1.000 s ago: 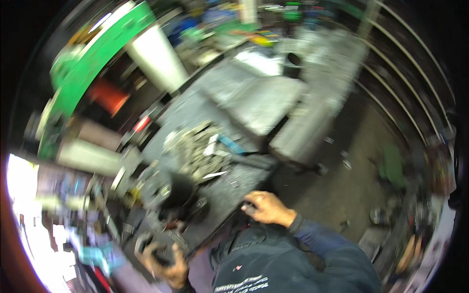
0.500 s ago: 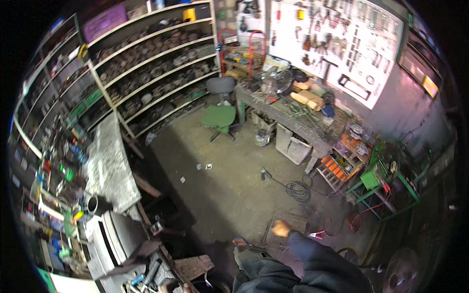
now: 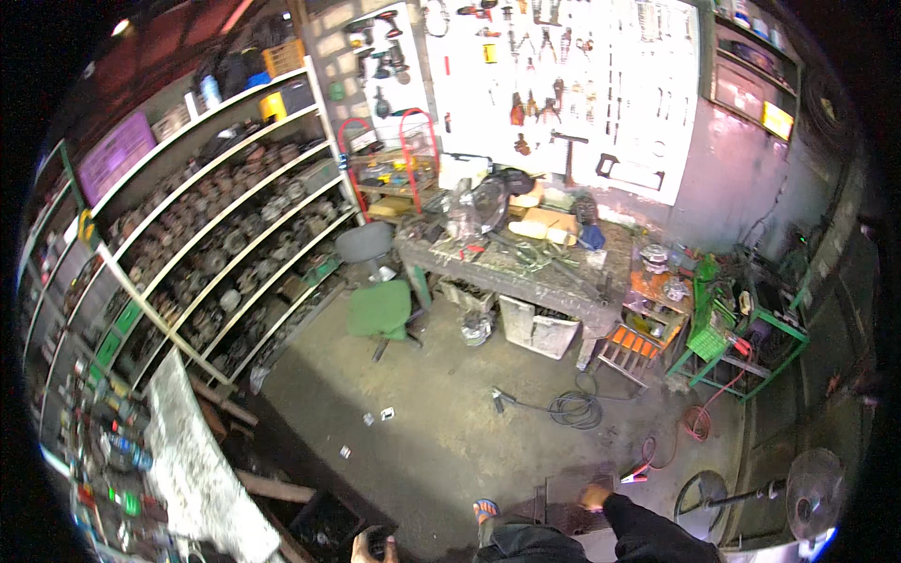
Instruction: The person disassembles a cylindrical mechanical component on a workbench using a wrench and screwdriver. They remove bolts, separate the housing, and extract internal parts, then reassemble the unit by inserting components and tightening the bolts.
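At the bottom edge, my left hand (image 3: 360, 548) is wrapped round a dark, round-ended object (image 3: 378, 539). Its lower part is cut off by the picture's edge, so I cannot tell its kind. My right arm in a dark sleeve reaches out low over the floor, and my right hand (image 3: 593, 497) is smeared, its fingers unclear. Below that hand lies a flat dark plate or board (image 3: 563, 511) on the floor. My sandalled foot (image 3: 485, 509) shows just left of it.
A cluttered workbench (image 3: 507, 267) stands ahead under a white tool board (image 3: 591, 84). Shelves of metal parts (image 3: 216, 235) fill the left. A green chair (image 3: 379, 308), coiled black cable (image 3: 574, 410), jumper clamps (image 3: 635, 478), green stand (image 3: 751, 375) and pedestal fan (image 3: 813, 502) surround the floor.
My view has lifted and swung, bringing the tool board and fan further into sight. The left hand now shows with the dark object; my right arm still reaches outward.
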Available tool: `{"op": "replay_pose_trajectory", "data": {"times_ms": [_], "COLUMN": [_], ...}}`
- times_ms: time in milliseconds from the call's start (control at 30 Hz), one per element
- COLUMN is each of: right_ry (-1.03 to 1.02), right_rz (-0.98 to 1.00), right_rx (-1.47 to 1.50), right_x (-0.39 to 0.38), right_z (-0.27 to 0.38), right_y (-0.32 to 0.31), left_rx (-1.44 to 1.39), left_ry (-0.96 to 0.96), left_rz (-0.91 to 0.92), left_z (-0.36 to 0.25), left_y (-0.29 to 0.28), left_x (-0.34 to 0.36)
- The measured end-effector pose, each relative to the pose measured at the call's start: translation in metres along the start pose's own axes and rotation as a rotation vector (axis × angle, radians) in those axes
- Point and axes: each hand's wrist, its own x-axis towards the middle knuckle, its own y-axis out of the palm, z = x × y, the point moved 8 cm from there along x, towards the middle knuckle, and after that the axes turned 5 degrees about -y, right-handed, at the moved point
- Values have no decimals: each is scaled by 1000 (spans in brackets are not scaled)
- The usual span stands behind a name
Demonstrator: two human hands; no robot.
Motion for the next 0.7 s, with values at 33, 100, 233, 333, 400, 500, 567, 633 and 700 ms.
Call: {"op": "replay_pose_trajectory", "data": {"times_ms": [33,100,233,333,400,500,567,633,700], "right_ry": [-65,18,159,210,280,334,406,512,607], "right_rz": [-78,-410,-488,-557,-519,-473,-449,-417,-412], "right_rx": [-49,166,550,762,752,740,728,773,779], "right_x": [25,66,122,144,165,207,225,236,240], "right_z": [14,23,23,19,11,-9,-26,-44,-57], "right_y": [-31,-112,-243,-313,-336,-355,-357,-361,-378], "left_rx": [2,84,170,177,194,329,517,297,269], "left_ry": [-39,-34,-115,-190,-208,-188,-162,-390,-387], "left_rz": [30,57,103,135,172,176,176,261,329], "left_z": [14,39,113,171,206,242,252,261,237], "left_y": [6,18,50,84,104,133,147,164,208], "left_x": [22,70,140,188,217,290,363,441,557]}}
